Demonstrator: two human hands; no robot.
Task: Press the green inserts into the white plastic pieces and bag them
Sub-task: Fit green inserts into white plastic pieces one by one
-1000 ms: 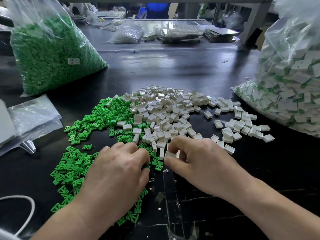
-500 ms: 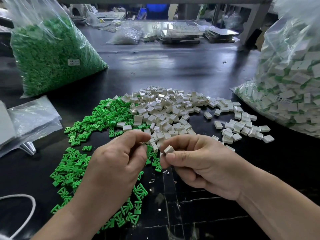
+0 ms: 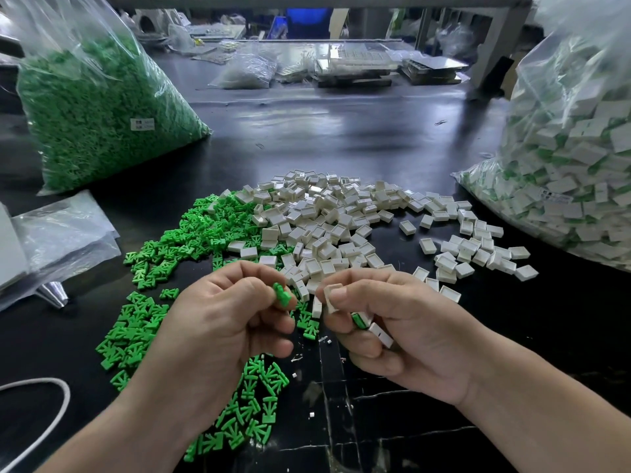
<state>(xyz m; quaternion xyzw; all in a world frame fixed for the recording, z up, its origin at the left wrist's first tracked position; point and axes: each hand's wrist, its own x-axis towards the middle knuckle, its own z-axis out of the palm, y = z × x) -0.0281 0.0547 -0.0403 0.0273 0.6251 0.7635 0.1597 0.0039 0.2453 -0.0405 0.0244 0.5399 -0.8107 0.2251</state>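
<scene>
The left hand [image 3: 222, 322] and right hand [image 3: 403, 329] hover above the table [image 3: 341, 131], the bag [image 3: 573, 158] of finished parts far right, the white pile [image 3: 341, 220] and green pile [image 3: 191, 240] just beyond. The left pinches one insert [image 3: 282, 295] at its fingertips; the right pinches a piece [image 3: 332, 297], others tucked under its curled fingers. The two parts are near but apart. Best turn the piece's cavity toward the insert, square them up, then press evenly until flush
</scene>
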